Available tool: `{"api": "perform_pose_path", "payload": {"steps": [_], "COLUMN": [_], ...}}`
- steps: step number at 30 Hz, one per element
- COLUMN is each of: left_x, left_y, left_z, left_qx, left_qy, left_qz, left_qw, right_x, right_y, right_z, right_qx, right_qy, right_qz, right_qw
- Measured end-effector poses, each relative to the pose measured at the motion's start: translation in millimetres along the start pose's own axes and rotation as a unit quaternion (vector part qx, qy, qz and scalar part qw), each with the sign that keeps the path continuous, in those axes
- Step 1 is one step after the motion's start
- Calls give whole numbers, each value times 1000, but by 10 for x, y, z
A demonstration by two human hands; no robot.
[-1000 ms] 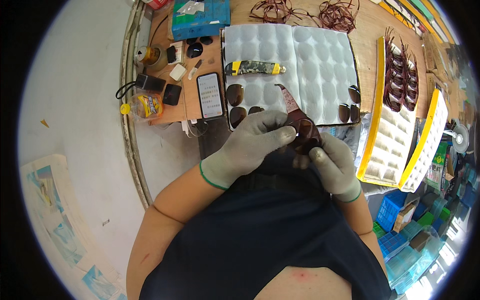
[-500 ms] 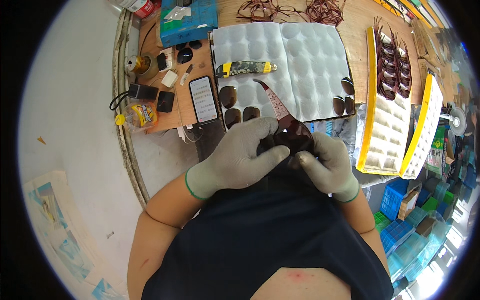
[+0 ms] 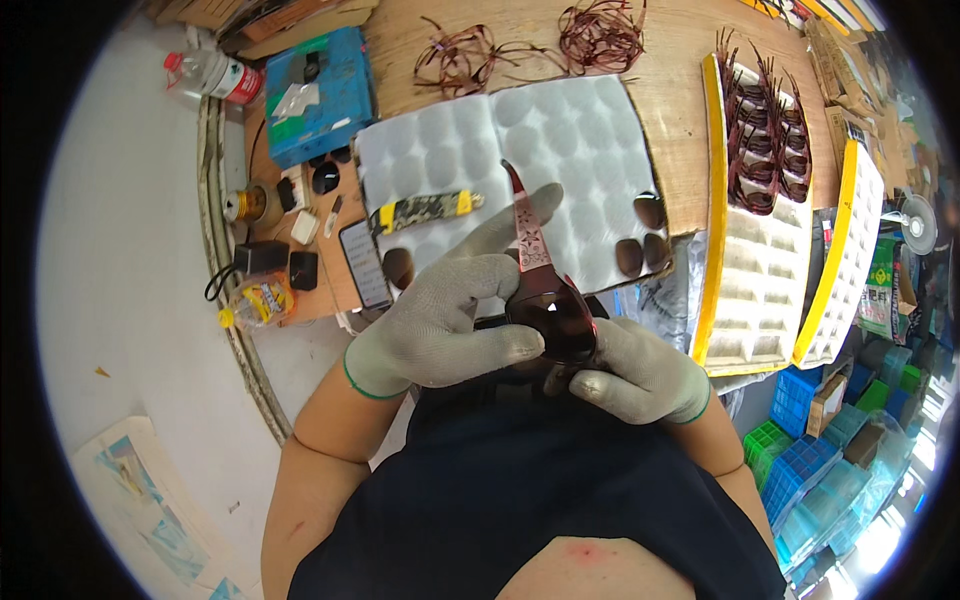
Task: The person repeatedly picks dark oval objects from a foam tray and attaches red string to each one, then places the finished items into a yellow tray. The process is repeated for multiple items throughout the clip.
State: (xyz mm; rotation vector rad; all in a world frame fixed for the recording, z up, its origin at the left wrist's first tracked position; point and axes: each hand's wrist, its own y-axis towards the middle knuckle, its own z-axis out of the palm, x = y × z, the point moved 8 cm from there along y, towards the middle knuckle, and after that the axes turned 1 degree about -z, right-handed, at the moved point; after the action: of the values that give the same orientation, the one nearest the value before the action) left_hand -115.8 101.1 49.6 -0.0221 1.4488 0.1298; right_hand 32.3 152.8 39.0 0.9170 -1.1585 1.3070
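Pinching shiny dark-red plastic sunglasses (image 3: 562,328) with grey-gloved left hand (image 3: 428,326) at nine o'clock and grey-gloved right hand (image 3: 645,375) at four o'clock.

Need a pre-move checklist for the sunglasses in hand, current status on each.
1. Left grip on the sunglasses: ok, thumb at the lens edge beside the patterned temple.
2. Right grip on the sunglasses: ok, holding the other side.
3. Gloves on both hands: ok.
4. Lens free of scratches: cannot tell, too small and reflective.
5. White padded tray clear of other items: not ok, a camouflage-and-yellow tool and loose dark lenses lie on it.
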Motion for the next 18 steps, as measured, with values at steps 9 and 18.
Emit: {"api": "perform_pose_path", "payload": {"steps": [9, 18], "left_x": [1748, 1168], "left_y": [2499, 2502], "left_z": [-1578, -2029], "left_qx": [72, -237], "left_qy": [632, 591], "left_qz": [-305, -271], "left_qw": [709, 722], "right_x": [-592, -1415], "right_y": [-460, -149], "right_z": [-2593, -3216], "right_qx": [-345, -195], "right_qy": [-385, -636], "right_qz": [119, 169], "right_qw": [848, 727]}}
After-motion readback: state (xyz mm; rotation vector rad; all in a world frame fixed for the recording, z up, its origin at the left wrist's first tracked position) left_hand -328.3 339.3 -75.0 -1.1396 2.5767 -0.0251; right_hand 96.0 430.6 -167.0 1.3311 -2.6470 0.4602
